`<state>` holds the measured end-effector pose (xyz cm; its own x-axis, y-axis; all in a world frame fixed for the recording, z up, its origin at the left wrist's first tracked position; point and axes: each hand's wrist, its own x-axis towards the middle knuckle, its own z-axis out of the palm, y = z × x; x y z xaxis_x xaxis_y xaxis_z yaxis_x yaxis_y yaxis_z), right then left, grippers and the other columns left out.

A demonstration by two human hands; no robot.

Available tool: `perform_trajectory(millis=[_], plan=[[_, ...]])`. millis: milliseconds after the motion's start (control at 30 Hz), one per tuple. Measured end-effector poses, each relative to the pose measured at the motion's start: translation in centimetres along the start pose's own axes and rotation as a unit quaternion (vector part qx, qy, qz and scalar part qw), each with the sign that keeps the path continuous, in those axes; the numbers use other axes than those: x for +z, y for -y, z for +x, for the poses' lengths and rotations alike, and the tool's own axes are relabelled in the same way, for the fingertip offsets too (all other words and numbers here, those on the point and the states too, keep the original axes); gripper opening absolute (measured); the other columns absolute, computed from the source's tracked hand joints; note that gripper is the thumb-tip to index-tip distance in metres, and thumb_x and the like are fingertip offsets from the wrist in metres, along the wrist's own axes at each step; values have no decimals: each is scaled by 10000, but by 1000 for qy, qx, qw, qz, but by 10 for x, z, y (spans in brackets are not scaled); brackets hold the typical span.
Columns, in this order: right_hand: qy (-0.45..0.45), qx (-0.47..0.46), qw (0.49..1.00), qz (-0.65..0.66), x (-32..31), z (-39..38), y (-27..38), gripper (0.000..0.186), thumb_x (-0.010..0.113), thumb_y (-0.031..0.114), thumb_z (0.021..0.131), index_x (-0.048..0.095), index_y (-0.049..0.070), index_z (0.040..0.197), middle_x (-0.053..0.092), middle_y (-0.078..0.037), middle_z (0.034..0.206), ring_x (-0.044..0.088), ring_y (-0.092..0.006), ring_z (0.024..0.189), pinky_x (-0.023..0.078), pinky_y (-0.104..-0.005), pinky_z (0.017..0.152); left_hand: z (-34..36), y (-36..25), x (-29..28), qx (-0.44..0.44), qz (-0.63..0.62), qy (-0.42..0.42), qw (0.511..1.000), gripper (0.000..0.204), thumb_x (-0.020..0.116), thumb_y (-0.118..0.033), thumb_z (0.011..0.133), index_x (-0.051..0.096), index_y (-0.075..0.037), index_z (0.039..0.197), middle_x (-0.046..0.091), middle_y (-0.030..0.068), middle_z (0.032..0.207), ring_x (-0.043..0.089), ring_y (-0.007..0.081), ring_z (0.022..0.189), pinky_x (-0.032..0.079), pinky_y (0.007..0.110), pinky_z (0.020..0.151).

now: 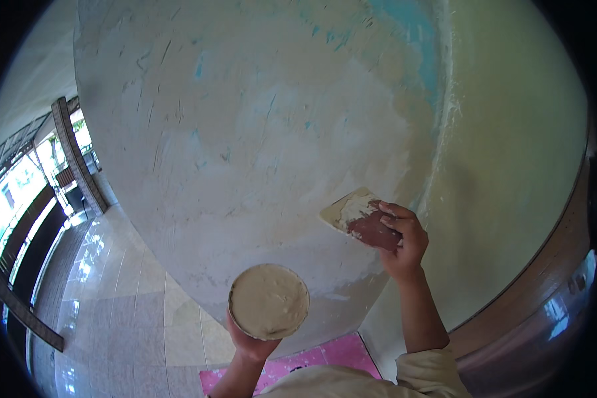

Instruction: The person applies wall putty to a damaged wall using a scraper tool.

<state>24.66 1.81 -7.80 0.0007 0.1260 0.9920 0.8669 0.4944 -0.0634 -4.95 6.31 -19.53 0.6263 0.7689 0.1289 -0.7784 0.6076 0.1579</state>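
Note:
My left hand [253,345] is closed round the underside of a round tub of beige putty [269,300], held in front of the lower wall; most of those fingers are hidden beneath it. In my right hand [405,240] I grip a flat reddish-brown putty spreader [374,229], fingers over its face. Pale putty coats the spreader's far edge, which is at the wall; I cannot tell if it touches. Before me the wall [245,159] is patchy grey-beige, with scratches, small turquoise flecks and a larger turquoise patch [411,33] at the upper right.
A yellow-green wall [511,132] meets the patchy one at a corner on the right. Below lies a pink sheet [345,354] on the tiled floor [139,298]. Brown wooden furniture [511,318] stands at the lower right. A pillar [79,156] and a bright opening are at the left.

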Motion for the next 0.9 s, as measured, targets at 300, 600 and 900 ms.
perform_trajectory(millis=[300,600,900], plan=[[-116,184,971,99,-38,135,-56,319,818,102,819,566,35,1004,677,-69,949,668,-143,883,541,-282,790,3,8,1,-10,-52,9,999,617,421,-540,975,464,-166,1463,443,91,1518,434,357,1379,350,601,1124],[-33,84,996,-21,-51,284,-113,659,787,550,801,629,16,1152,706,-129,1057,679,-219,961,520,-340,849,5,18,5,31,-71,-12,997,611,418,-554,969,475,-185,1453,452,67,1506,423,332,1387,353,586,1121],[-7,137,985,-109,-62,357,-184,684,747,566,842,635,1,1211,705,-105,1099,670,-210,998,500,-334,906,12,20,-16,86,54,-33,994,602,412,-563,971,477,-192,1441,451,56,1499,427,322,1384,373,576,1106]])
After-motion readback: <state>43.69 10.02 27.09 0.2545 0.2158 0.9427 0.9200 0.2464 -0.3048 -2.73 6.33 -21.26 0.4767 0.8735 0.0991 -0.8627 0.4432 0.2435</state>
